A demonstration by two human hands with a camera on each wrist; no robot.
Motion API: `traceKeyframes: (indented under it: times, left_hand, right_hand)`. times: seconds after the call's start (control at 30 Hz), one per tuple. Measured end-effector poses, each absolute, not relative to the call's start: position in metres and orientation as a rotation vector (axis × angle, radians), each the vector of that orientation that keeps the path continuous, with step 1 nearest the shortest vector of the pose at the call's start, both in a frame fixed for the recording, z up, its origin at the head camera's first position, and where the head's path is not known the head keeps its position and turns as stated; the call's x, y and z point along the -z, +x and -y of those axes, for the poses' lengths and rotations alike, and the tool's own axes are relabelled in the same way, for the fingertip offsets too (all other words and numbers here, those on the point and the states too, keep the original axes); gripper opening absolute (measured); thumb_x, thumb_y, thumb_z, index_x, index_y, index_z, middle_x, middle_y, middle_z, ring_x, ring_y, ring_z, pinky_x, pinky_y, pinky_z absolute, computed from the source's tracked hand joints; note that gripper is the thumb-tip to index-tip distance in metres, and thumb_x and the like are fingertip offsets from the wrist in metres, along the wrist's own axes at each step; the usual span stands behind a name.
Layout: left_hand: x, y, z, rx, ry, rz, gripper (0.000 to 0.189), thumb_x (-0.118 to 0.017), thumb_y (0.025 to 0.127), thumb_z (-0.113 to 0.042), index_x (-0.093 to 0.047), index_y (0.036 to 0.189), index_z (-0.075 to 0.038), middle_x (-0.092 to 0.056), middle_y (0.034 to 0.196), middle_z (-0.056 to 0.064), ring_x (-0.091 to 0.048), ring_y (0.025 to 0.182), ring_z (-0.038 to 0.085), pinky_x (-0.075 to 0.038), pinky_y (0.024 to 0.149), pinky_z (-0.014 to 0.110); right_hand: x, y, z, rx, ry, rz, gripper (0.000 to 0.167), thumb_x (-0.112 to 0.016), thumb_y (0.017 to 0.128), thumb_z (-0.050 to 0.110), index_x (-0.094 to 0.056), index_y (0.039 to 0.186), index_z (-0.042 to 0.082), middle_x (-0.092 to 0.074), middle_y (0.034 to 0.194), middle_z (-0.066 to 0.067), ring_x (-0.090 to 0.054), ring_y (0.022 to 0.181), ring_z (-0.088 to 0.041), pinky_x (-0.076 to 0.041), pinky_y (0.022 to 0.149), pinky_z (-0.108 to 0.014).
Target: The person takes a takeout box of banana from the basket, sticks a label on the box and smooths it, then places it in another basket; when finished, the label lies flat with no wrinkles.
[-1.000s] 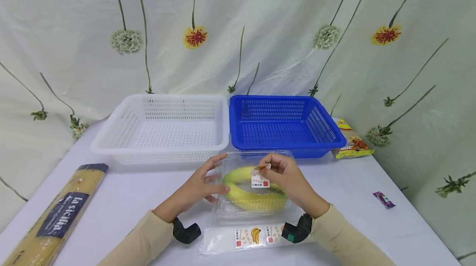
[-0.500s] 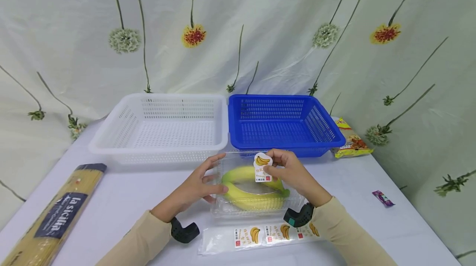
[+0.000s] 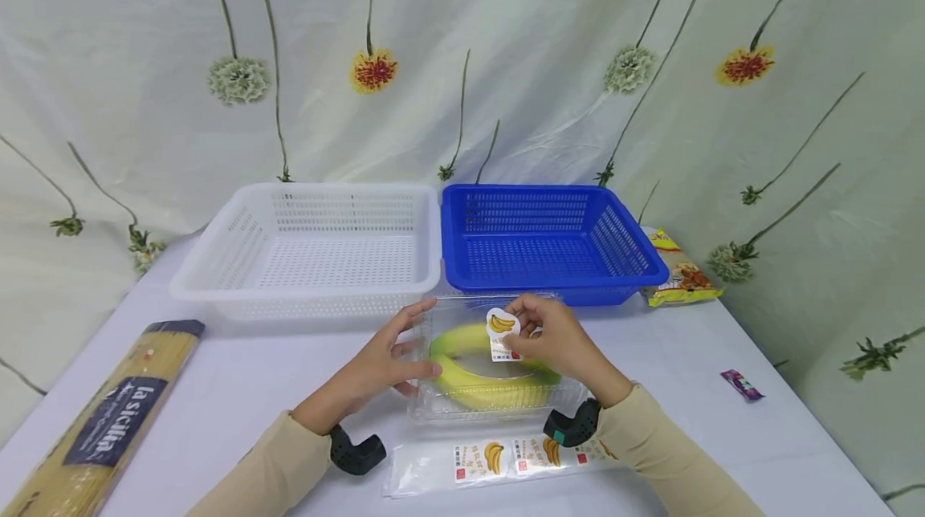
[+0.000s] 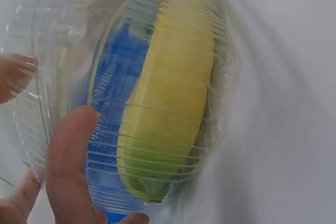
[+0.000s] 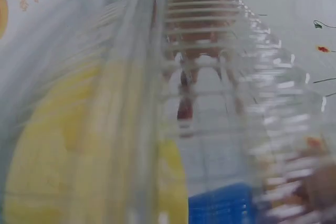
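The step in hand looks to be labelling: the right hand (image 3: 552,336) pinches a banana sticker (image 3: 500,324) between thumb and fingers over the lid (image 3: 450,315) of a clear plastic box (image 3: 451,414). The box, with bananas (image 3: 491,393) inside, is near the middle of the white table (image 3: 289,372), in front of the left part of a blue basket (image 3: 552,284). The left hand (image 3: 390,360) holds its left end, fingers spread along the side and thumb on the front. Whether the sticker touches the lid, and whether the box sits flat or tipped, I cannot tell. The next move would seem to call for setting the sticker straight and pressing it smooth, with the left hand steadying the box, as such thin plastic would probably flex. On the near side of the box lies a strip of matching stickers (image 3: 422,470). The blue basket and a white basket (image 3: 303,294) stand side by side along the table's far edge; a yellow snack bag (image 3: 682,280) lies at the far right corner, a small purple packet (image 3: 742,385) near the right edge, and a long pack of pasta (image 3: 116,421) by the left edge. A pale cloth (image 3: 549,3) printed with flowers hangs behind, hiding any room beyond.
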State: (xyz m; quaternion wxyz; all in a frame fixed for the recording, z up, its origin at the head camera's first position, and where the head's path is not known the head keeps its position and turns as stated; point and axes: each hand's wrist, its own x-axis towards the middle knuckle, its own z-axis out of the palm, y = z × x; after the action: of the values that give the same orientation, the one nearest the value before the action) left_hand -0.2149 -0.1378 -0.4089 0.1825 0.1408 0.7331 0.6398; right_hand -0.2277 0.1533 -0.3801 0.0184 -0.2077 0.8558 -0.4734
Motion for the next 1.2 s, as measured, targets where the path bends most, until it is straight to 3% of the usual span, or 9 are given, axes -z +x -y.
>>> traceKeyframes:
  times: [0.3,0.57,0.9,1.2]
  left_hand:
    - [0.4087,-0.2131,0.1383,-1.803,0.378,-2.083,0.1,-0.082,0.09,-0.005,-0.025,0.172,-0.018,-0.009,0.176,0.027,-0.023,0.154,0.065,-0.062,0.065,0.038]
    - [0.4075,-0.2124,0.1377,-1.805,0.39,-2.075,0.101,-0.081,0.091,-0.005,-0.024,0.172,-0.017,-0.009,0.177,0.027,-0.021,0.154,0.065,-0.062,0.065,0.037]
    - [0.4073,-0.2136,0.1373,-1.805,0.413,-2.076,0.101,-0.081,0.09,-0.007,-0.023,0.172,-0.016,-0.008,0.177,0.026,-0.021,0.154,0.065,-0.062,0.065,0.037]
    - [0.4082,-0.2141,0.1364,-1.8,0.401,-2.089,0.101,-0.081,0.089,-0.007,-0.025,0.172,-0.019,-0.009,0.177,0.026,-0.022,0.154,0.064,-0.061,0.064,0.036]
  right_hand:
    - [0.3797,-0.2253,-0.1512,1.418,-0.606,-2.73,0.03,-0.085,0.088,0.0,-0.071,0.115,-0.001,-0.063,0.093,-0.003,-0.06,0.083,-0.017,-0.053,0.069,-0.028]
    - [0.3816,-0.2254,-0.1531,1.419,-0.598,-2.746,0.045,-0.087,0.089,0.003,-0.067,0.13,0.0,-0.066,0.114,-0.01,-0.063,0.091,-0.017,-0.059,0.078,-0.036]
    - [0.3804,-0.2251,-0.1525,1.356,-0.596,-2.814,0.018,-0.087,0.09,0.005,-0.082,0.107,0.004,-0.063,0.11,-0.007,-0.056,0.087,-0.018,-0.051,0.071,-0.029]
    - [0.3794,-0.224,-0.1539,1.327,-0.628,-2.811,0.036,-0.089,0.09,0.008,-0.079,0.124,0.001,-0.061,0.11,-0.006,-0.054,0.086,-0.017,-0.051,0.07,-0.027]
